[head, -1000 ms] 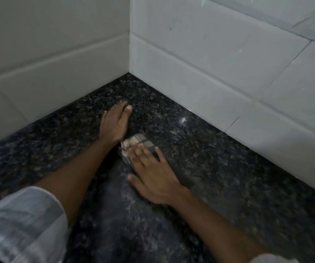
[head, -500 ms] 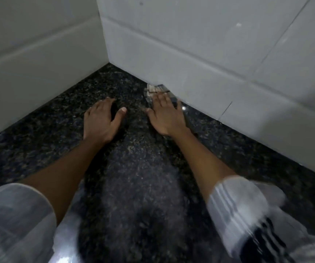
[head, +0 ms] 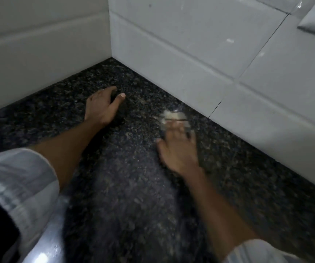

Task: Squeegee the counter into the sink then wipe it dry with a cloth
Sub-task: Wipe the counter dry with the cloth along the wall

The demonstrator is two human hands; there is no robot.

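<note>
Cloth sits folded at about one o'clock on the counter, near the tiled wall. Your right hand presses flat on it, fingers spread; your left hand braces flat, holding nothing. Keep even pressure and overlap strokes into the corner. Blur probably hides remaining wet patches; no sink shows.

The left hand lies flat, fingers together, at frame centre-left; the right hand, blurred, presses palm-down at centre-right.
</note>
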